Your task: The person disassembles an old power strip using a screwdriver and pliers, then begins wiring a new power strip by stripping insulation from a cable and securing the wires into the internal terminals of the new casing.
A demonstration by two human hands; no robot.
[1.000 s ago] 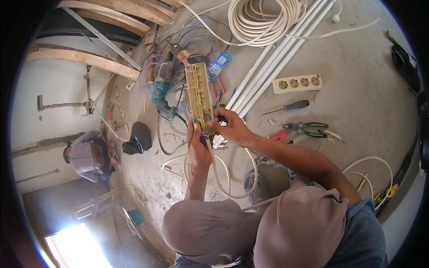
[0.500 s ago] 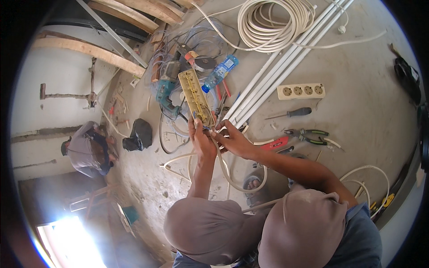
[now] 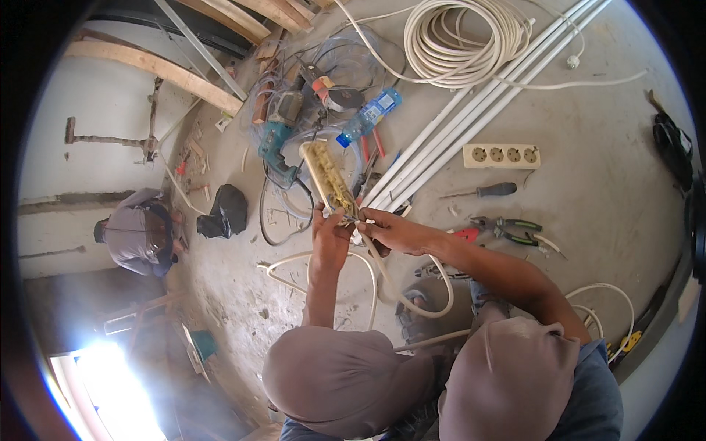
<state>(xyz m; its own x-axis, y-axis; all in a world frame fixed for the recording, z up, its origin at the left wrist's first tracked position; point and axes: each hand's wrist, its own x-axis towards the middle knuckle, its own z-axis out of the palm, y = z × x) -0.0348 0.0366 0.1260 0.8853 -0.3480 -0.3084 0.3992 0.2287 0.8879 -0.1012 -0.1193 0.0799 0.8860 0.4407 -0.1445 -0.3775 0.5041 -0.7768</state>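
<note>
Open strip housing [image 3: 321, 176] is off the floor, near end at both hands; long axis runs away from them, far end tipped a bit leftward, brass-coloured strips showing inside. Left hand [image 3: 331, 235]: fingers curled shut round the near end. Right hand [image 3: 390, 229]: thumb and fingers pinched on white cable [image 3: 425, 314] at that same end — fingertips hide the exact entry. Cable loops down just below the right hand.

Beyond the hands: blue-capped bottle [image 3: 370, 117], angle grinder [image 3: 337, 94]; left of those, teal drill [image 3: 273, 145]. White pipes [image 3: 452, 145] start close by the right hand, slanting away rightward — they lie between the hands and the socket strip face [image 3: 501, 156]. Right of right hand: screwdriver [image 3: 496, 189], pliers [image 3: 507, 228]. Well left of left hand: black bag [image 3: 225, 212].
</note>
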